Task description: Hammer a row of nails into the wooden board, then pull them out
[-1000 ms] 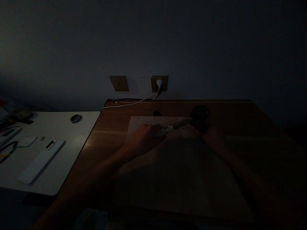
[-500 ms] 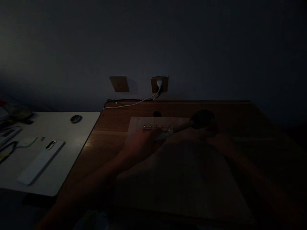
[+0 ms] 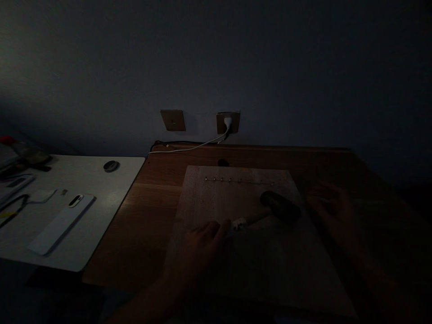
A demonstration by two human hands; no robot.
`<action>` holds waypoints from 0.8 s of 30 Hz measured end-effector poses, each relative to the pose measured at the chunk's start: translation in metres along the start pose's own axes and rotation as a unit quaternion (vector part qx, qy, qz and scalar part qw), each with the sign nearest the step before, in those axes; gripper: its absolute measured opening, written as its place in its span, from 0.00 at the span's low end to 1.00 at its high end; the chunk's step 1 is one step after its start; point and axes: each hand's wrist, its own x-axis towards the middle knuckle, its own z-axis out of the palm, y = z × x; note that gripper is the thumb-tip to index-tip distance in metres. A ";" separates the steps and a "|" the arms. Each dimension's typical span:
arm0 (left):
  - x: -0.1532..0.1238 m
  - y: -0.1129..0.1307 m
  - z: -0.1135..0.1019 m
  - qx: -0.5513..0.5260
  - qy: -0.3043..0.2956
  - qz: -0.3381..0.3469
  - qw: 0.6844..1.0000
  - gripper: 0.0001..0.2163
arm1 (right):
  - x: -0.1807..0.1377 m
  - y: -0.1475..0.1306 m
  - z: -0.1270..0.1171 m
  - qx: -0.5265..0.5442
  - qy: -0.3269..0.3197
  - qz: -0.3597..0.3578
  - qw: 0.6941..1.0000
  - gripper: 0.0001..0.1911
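The scene is very dark. A wooden board [image 3: 216, 198] lies on a brown desk, with a row of several small nails [image 3: 236, 181] standing near its far edge. My left hand [image 3: 199, 245] is closed round the handle of a hammer [image 3: 270, 209], whose dark head rests on the board near the middle. To the right of the board's edge hovers my right hand [image 3: 329, 204], fingers loosely spread and holding nothing that I can see.
A white table [image 3: 101, 216] adjoins on the left, with a white phone [image 3: 60, 222], cables and a small round dark object [image 3: 111, 166]. On the wall are a switch plate [image 3: 173, 120] and a socket [image 3: 228, 122] with a white plug and cable.
My left hand has drawn the hammer back from the nail row toward me. My right hand has moved from beside the nails to the right of the board. The nail row now shows in full.
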 end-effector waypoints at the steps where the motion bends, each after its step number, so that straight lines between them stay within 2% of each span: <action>1: -0.003 0.005 0.001 0.003 0.010 0.013 1.000 0.26 | -0.003 -0.002 -0.001 -0.001 0.000 0.011 1.000 0.30; 4: -0.011 0.019 0.004 0.001 0.043 0.050 0.998 0.25 | -0.012 -0.010 -0.003 -0.015 0.011 0.036 0.999 0.31; 7: -0.014 0.026 0.016 0.011 0.075 0.050 0.996 0.22 | -0.019 -0.016 -0.005 -0.029 0.018 0.055 0.998 0.31; 11: -0.011 0.027 0.038 0.031 0.131 0.035 0.990 0.18 | -0.032 -0.026 -0.008 -0.045 0.013 0.096 0.994 0.31; 14: -0.012 0.021 0.043 0.018 0.158 0.046 0.986 0.15 | -0.048 -0.033 -0.011 -0.064 0.006 0.128 0.990 0.29; 18: -0.026 -0.011 0.024 -0.017 0.174 0.010 0.984 0.16 | -0.078 -0.023 -0.020 -0.096 0.011 0.129 0.987 0.32; 22: -0.052 -0.062 0.004 -0.034 0.218 -0.138 0.966 0.20 | -0.109 0.004 -0.028 -0.156 -0.009 0.125 0.980 0.30; 24: -0.063 -0.077 -0.001 -0.086 0.180 -0.168 0.965 0.21 | -0.121 0.013 -0.028 -0.184 -0.026 0.104 0.977 0.28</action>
